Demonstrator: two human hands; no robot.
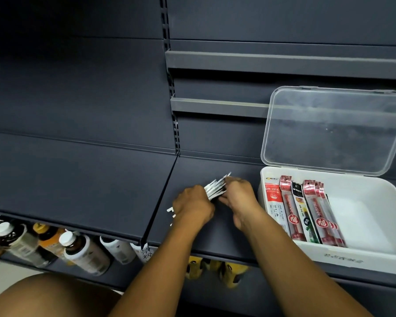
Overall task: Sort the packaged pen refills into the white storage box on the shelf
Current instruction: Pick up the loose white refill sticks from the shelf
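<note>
A fanned bunch of white refill packs is gripped between the left hand and the right hand, just above the dark shelf. A few white ends can be seen poking out at the near-left side of the left hand. To the right, the white storage box is parked on the shelf with its clear lid flipped up. Red, white and black refill packets are stood on edge along its left side. Bottles are lined up on the lower shelf, near left.
</note>
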